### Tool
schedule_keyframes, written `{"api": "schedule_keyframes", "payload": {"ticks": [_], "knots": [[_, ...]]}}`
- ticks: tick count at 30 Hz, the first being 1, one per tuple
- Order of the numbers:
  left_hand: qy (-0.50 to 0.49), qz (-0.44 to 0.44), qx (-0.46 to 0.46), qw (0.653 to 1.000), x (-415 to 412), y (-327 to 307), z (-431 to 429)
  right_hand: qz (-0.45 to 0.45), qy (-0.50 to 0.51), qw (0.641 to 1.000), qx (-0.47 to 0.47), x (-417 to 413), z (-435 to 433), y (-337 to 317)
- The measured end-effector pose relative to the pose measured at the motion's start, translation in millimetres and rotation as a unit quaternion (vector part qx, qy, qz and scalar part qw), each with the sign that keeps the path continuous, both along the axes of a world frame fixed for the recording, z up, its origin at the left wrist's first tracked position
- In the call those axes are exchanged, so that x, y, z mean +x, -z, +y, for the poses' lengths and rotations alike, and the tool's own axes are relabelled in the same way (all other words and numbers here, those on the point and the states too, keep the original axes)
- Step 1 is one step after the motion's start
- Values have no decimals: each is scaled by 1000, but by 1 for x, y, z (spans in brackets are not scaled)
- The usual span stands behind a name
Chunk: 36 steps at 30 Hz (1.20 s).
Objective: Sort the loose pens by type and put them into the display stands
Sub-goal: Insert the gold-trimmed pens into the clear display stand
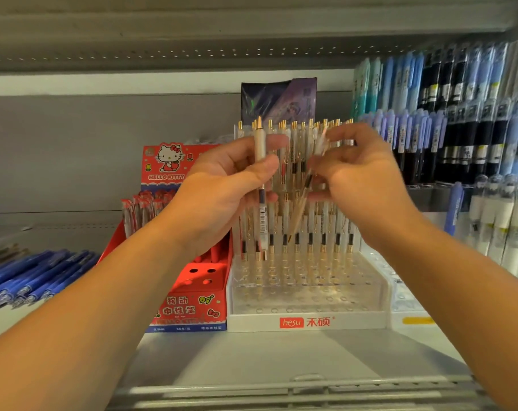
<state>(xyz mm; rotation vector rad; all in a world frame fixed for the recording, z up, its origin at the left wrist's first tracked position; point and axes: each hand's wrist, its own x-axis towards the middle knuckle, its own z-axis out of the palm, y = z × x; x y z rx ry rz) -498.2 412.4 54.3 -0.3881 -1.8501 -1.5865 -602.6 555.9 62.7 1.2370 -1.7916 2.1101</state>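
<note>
My left hand (231, 185) grips a white pen with gold trim (260, 143) upright, its clicker pointing up. My right hand (358, 173) pinches a second white and gold pen (302, 203), tilted and blurred. Both hands are raised in front of a clear tiered display stand (308, 295) labelled hesu, whose back rows hold several matching white and gold pens (311, 244). The stand's front rows of holes have no pens in them.
A red Hello Kitty stand (192, 295) with red pens at its back sits left of the clear stand. Loose blue pens (35, 277) lie on the shelf at far left. Stands of blue, black and white pens (459, 137) fill the right side.
</note>
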Motion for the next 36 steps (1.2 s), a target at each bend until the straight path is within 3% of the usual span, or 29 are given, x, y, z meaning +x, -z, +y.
{"api": "schedule_keyframes", "payload": {"ticks": [6, 11, 20, 27, 31, 36], "knots": [[-30, 44, -2, 999, -1, 0, -3, 108, 21, 990, 93, 3, -12, 12], [-81, 80, 17, 993, -3, -2, -5, 106, 16, 988, 107, 4, -13, 14], [-122, 71, 7, 990, -3, -2, -7, 111, 0, 985, 131, 5, -13, 16], [-119, 66, 10, 991, -3, -2, -5, 192, 33, 943, 272, 4, -19, 29], [-123, 59, 16, 991, -4, -2, -5, 170, 22, 945, 280, 2, -19, 30], [-119, 63, 15, 991, -2, -3, -5, 226, 56, 917, 325, 2, -13, 24]]}}
